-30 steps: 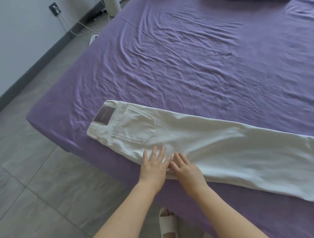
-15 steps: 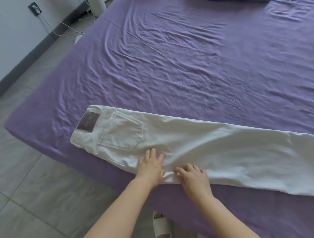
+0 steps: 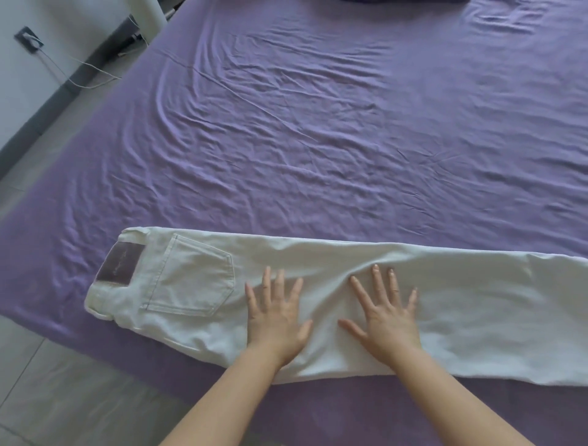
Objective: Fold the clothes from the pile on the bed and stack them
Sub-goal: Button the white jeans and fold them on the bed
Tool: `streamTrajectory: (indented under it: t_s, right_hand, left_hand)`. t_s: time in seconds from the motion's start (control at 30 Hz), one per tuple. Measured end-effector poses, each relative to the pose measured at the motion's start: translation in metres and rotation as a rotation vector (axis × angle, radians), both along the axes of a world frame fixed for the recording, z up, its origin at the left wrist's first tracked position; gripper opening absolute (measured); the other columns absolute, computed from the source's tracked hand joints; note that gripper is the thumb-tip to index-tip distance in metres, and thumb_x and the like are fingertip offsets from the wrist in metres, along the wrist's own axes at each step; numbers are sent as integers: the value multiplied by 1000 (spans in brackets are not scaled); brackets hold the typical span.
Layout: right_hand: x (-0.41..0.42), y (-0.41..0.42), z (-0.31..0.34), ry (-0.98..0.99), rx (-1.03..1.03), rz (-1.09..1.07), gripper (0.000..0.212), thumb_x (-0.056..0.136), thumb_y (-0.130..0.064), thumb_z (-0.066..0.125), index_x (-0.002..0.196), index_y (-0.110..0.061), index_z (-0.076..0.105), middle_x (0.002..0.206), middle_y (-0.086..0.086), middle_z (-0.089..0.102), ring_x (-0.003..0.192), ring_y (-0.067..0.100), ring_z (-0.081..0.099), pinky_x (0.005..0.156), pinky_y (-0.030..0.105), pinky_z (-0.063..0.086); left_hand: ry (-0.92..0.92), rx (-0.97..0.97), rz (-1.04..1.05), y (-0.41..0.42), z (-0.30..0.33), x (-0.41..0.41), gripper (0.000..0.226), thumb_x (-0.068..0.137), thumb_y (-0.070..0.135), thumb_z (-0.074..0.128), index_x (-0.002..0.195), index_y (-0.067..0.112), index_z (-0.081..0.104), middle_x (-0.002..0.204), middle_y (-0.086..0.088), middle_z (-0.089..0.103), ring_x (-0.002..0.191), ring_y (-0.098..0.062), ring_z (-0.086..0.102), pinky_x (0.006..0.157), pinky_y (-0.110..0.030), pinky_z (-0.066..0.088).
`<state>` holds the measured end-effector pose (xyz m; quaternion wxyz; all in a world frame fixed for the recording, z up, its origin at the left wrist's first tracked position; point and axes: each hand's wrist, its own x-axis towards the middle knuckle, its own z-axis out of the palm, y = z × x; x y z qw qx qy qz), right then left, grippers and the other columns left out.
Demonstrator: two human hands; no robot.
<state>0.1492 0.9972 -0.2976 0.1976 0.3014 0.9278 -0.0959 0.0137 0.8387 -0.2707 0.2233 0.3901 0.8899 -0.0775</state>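
Note:
A pair of white jeans (image 3: 461,305) lies flat along the near edge of the purple bed (image 3: 318,143), folded lengthwise, waistband to the left with a brown patch (image 3: 120,266) and a back pocket (image 3: 194,277) facing up. The legs run off the right edge of the view. My left hand (image 3: 276,315) presses flat on the thigh area just right of the pocket, fingers spread. My right hand (image 3: 386,313) lies flat on the jeans a little further right, fingers spread too. A crease rises in the fabric between the two hands.
Grey tiled floor (image 3: 47,382) lies left of and below the bed corner. A wall socket (image 3: 28,39) with a white cable sits at the far left, near a white object (image 3: 149,12). Something dark (image 3: 397,1) shows at the bed's far edge.
Both hands have slid from the jeans' near edge up onto the fabric and apart, fingers now spread flat. The view has shifted, so the jeans sit lower in the frame.

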Motion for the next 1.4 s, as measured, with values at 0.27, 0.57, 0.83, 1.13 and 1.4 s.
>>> streamTrajectory:
  t_s: [0.27,0.57,0.83,1.13,1.4]
  right_hand:
    - [-3,48,-3,-77,-74,68,99,62,-91,23,128,-47,-37,147,-5,-37,138,27,-31,104,69,-1]
    - [35,88,1,-21,1,-30,101,62,-91,19,139,-41,-24,142,-6,-39,132,23,-40,106,65,-9]
    - [75,142,2,-131,-34,-67,102,57,-94,23,122,-49,-42,136,-6,-47,139,25,-30,107,65,0]
    - [116,125,2,-124,-77,-41,106,67,-86,33,135,-38,-32,145,2,-38,135,30,-36,107,62,-11]
    - [189,161,7,-60,46,-62,82,77,-75,-13,145,-35,8,155,3,6,142,29,1,110,60,7]
  left_hand:
    - [-169,-152,-115,67,-11,-17,121,63,80,57,141,41,-27,151,5,-35,138,-34,-32,103,-73,-5]
    - [56,16,-250,89,-3,7,97,80,73,42,147,33,-16,156,-7,-25,131,-29,-43,109,-60,-16]
    - [-151,-91,-366,162,-11,56,119,64,78,57,145,38,-21,149,-4,-40,136,-33,-36,103,-71,-8]
    - [-155,1,-406,180,-10,120,105,75,74,47,149,30,-13,153,-8,-30,136,-28,-36,106,-62,-21]
    - [-47,145,-442,160,-21,173,75,82,69,28,143,25,35,152,-11,28,143,-32,9,105,-57,16]
